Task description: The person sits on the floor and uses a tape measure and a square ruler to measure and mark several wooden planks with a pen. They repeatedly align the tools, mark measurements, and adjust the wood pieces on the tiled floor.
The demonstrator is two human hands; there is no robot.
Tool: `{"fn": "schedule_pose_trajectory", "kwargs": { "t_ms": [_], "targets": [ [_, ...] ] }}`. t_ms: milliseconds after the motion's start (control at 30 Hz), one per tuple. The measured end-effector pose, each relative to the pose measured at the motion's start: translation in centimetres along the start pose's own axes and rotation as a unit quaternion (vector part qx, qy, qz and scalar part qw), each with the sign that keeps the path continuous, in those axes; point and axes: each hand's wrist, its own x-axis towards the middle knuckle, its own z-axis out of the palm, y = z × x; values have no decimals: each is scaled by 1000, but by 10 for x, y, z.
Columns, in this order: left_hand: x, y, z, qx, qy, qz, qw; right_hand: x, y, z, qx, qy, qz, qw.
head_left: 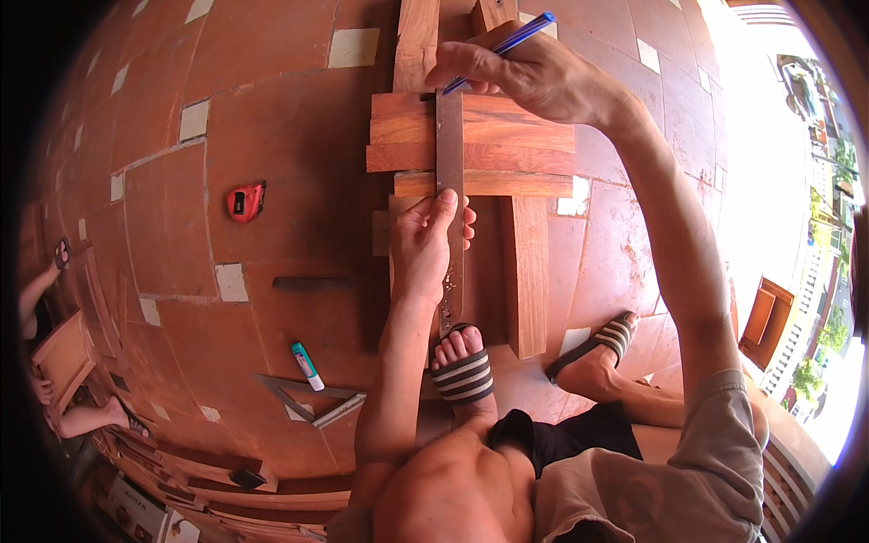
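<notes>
A long dark metal straightedge (pixel 450 145) lies lengthwise across reddish wooden boards (pixel 520 133), which rest side by side on wooden beams (pixel 529 290). My left hand (pixel 424 242) is closed round the straightedge just below the boards, thumb on top and fingertips past its right edge. At the straightedge's far end my right hand (pixel 548 77) pinches a blue pen (pixel 523 33). The pen is tilted, its tip down by the straightedge's far end; whether it touches the wood I cannot tell.
On the tiled floor to the left lie a red tape measure (pixel 244 202), a dark strip (pixel 314 283), a teal-and-white tube (pixel 307 365) and a metal square (pixel 337 412). Stacked wood (pixel 262 493) is at lower left. Another person's hand (pixel 42 389) rests near a wooden panel (pixel 65 357).
</notes>
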Motion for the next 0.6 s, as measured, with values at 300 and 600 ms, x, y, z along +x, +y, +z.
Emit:
{"fn": "schedule_pose_trajectory", "kwargs": {
  "t_ms": [300, 600],
  "targets": [
    [0, 2, 2, -5, -5, -8, 1000, 21, -19, 35, -122, -134, 34, 983],
    [1, -2, 1, -8, -7, 2, 1000, 15, -16, 56, -114, -184, -10, 976]
  ]
}}
